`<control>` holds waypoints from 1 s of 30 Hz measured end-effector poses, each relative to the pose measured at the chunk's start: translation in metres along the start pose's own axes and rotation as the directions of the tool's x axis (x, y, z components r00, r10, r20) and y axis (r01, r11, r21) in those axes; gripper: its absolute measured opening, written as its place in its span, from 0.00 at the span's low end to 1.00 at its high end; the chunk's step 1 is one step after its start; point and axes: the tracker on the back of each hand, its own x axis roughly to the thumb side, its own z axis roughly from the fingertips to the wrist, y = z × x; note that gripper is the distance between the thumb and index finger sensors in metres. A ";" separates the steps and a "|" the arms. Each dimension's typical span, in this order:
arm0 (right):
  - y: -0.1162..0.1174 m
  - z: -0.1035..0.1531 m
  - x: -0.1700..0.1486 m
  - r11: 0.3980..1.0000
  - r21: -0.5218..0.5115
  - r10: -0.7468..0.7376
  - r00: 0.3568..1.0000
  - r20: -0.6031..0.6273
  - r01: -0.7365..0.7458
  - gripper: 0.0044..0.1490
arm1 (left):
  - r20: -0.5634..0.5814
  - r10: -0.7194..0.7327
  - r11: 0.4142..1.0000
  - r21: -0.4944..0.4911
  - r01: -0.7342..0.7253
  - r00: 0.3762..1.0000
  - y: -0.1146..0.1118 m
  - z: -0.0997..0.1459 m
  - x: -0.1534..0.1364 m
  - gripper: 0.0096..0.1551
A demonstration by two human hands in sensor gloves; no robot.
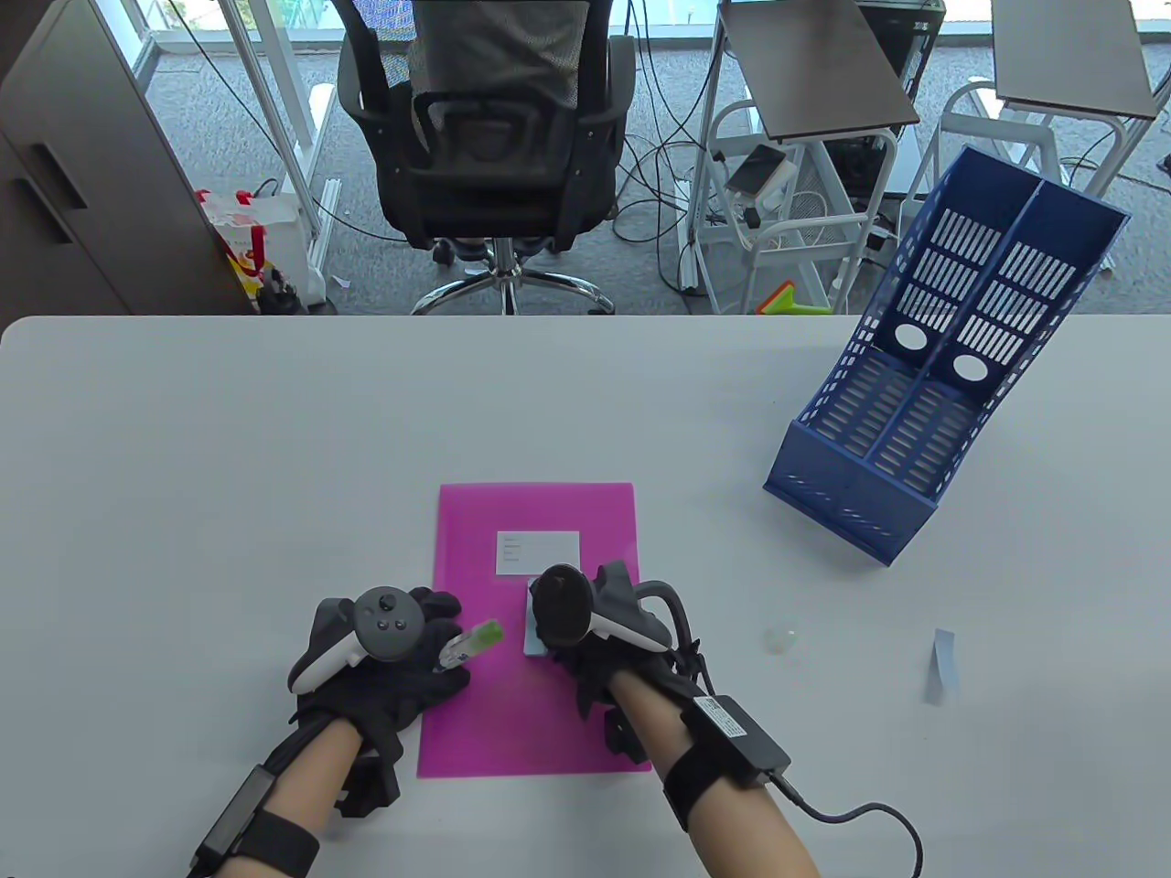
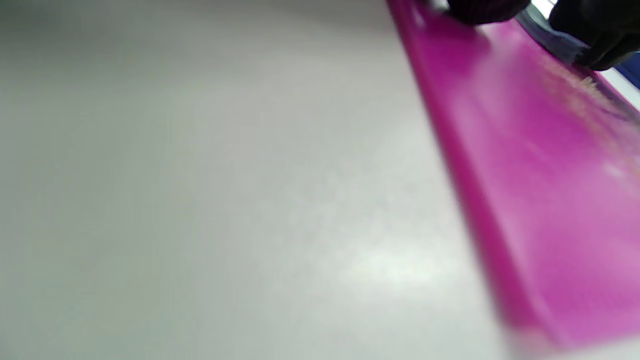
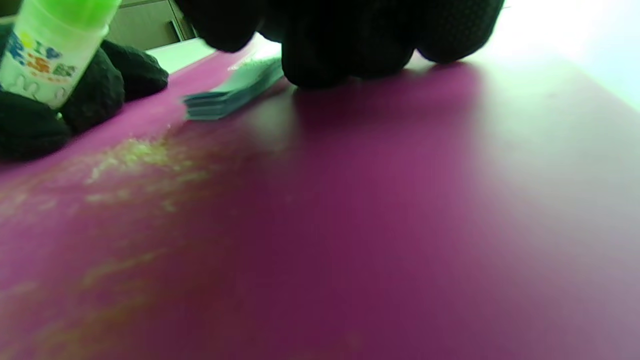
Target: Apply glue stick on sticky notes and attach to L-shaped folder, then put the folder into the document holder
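Observation:
A magenta L-shaped folder (image 1: 535, 722) lies flat at the table's front centre, with a white label (image 1: 538, 552) on it. My left hand (image 1: 412, 663) grips an uncapped glue stick (image 1: 471, 643), its green tip pointing right over the folder. In the right wrist view the glue stick (image 3: 55, 45) stands at top left. My right hand (image 1: 590, 631) rests fingertips (image 3: 345, 45) down on a light blue sticky note pad (image 3: 232, 92) that lies on the folder (image 3: 350, 225). The tracker hides most of the pad (image 1: 531, 636) from above. Yellowish glue smears (image 3: 140, 160) mark the folder.
A blue two-slot document holder (image 1: 915, 412) stands tilted back at the right rear of the table. One loose blue sticky note (image 1: 942, 666) and a small clear cap (image 1: 782, 638) lie to the right of the folder. An office chair (image 1: 485, 137) stands beyond the far edge.

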 end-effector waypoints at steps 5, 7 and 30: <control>0.000 -0.008 0.006 0.999 0.011 0.047 0.998 -0.037 -0.046 0.28 | 0.000 0.000 1.000 0.000 0.000 1.000 0.000 0.000 0.000 0.29; 0.001 -0.010 0.007 0.999 -0.002 0.040 0.998 -0.055 -0.041 0.27 | 0.000 0.000 1.000 0.000 0.000 1.000 0.000 0.000 0.000 0.28; -0.069 0.073 -0.069 0.977 -0.181 0.083 0.985 -0.153 -0.110 0.48 | 0.000 -0.002 1.000 -0.001 0.002 1.000 0.000 0.000 0.000 0.29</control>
